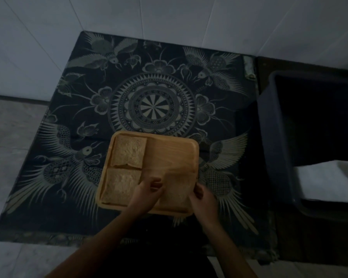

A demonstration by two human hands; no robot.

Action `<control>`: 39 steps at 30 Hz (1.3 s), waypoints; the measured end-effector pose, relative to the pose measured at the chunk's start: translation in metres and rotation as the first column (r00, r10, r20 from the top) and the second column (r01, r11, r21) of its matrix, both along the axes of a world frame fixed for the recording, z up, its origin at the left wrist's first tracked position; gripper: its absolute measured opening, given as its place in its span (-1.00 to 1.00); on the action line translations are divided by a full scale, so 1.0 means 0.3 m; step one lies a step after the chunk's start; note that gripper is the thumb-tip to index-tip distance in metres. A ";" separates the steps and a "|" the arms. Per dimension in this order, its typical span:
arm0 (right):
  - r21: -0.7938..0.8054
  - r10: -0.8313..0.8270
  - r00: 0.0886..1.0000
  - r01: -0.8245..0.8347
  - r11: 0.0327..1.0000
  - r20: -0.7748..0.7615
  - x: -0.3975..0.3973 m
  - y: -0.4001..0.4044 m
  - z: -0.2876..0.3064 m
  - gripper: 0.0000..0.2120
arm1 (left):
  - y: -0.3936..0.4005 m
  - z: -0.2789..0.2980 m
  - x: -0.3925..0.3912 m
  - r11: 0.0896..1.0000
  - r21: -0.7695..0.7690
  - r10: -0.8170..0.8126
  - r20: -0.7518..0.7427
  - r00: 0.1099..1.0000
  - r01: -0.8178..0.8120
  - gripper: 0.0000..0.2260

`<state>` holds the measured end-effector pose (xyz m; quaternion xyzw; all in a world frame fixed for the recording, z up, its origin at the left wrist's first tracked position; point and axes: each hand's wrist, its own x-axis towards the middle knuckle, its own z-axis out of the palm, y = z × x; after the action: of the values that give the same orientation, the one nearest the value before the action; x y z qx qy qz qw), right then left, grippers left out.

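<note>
Pinched between both hands is a slice of bread (177, 187). Its left edge is gripped by the curled fingers of the left hand (149, 189), and its right edge is held by the right hand (203, 199). The slice is blurred, so it cannot be told if the wooden tray (169, 153) under it is touched. Just left of the left hand a near slice (121, 187) is laid flat on the tray, and a far slice (129, 152) is laid beyond it. A dark cloth (153, 105) with birds is spread under the tray. Well off to the right of the right hand a dark bin (273, 127) is seen.
</note>
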<state>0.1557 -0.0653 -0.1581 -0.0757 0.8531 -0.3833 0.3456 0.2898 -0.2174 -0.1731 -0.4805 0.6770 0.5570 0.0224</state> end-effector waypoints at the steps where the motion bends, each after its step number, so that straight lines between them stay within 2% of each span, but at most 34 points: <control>1: 0.003 0.003 1.000 -0.003 1.000 0.003 0.003 0.003 -0.002 -0.71 | 0.009 -0.001 -0.001 1.000 -0.009 0.006 0.005 1.000 -0.006 -0.69; 11: 0.037 0.009 0.999 -0.010 0.999 0.036 0.033 0.032 -0.035 -0.65 | 0.058 0.033 0.017 0.999 -0.021 0.047 0.045 0.998 -0.046 -0.72; 22: 0.046 0.033 0.999 -0.033 0.998 -0.002 0.052 0.033 -0.030 -0.64 | 0.069 0.058 0.027 0.998 -0.009 0.070 0.056 0.996 -0.069 -0.71; 29: -0.038 -0.008 1.000 0.009 0.999 0.022 0.057 0.026 0.005 -0.83 | 0.057 0.063 0.030 0.997 0.021 0.075 0.036 0.997 -0.076 -0.78; 39: -0.113 -0.030 0.999 0.035 0.993 0.042 -0.082 -0.040 0.053 -0.74 | -0.047 0.096 -0.053 0.986 0.136 0.105 -0.071 0.992 -0.095 -0.82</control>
<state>0.1312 -0.0773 -0.1421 -0.0737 0.8240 -0.4382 0.3515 0.2740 -0.2315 -0.1442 -0.4894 0.6138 0.6194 -0.0001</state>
